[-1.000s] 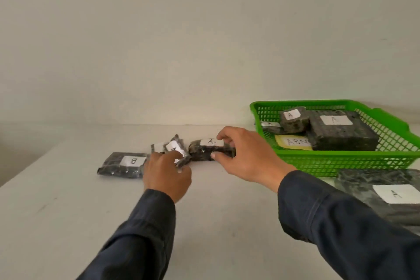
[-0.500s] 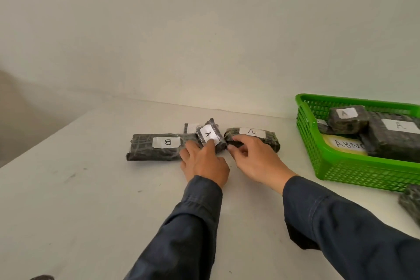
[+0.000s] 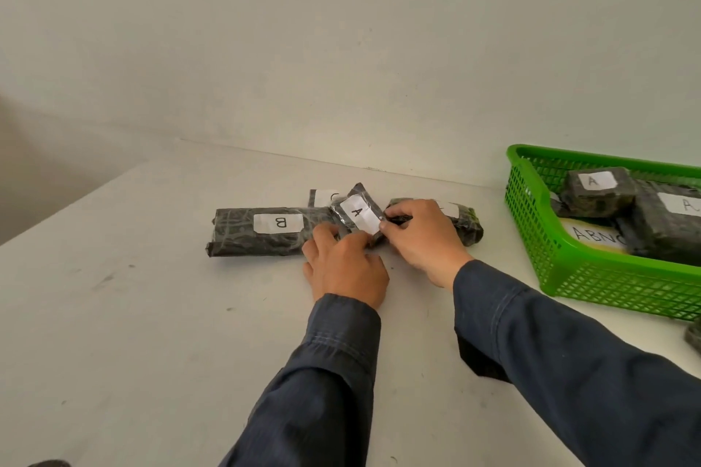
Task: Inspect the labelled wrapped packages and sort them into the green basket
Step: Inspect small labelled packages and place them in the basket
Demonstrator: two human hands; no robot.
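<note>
A small black-wrapped package with a white label "A" (image 3: pixel 356 215) stands tilted on the white table. My left hand (image 3: pixel 343 269) grips its lower edge and my right hand (image 3: pixel 421 235) pinches its right edge. A long package labelled "B" (image 3: pixel 261 231) lies to its left. Another wrapped package (image 3: pixel 468 226) lies to the right, half hidden under my right hand. A further labelled package (image 3: pixel 322 197) peeks out behind. The green basket (image 3: pixel 591 277) sits at the right, holding two packages labelled "A" (image 3: pixel 597 190) (image 3: pixel 671 227) and a yellow card (image 3: pixel 595 239).
The wall runs close behind the packages along the table's far edge. The table's left edge slants from the far corner toward me. A dark wrapped package (image 3: pixel 694 334) shows at the right frame edge below the basket.
My right hand has left the package on the right and now pinches the small "A" package together with my left hand. The view has swung left and closer.
</note>
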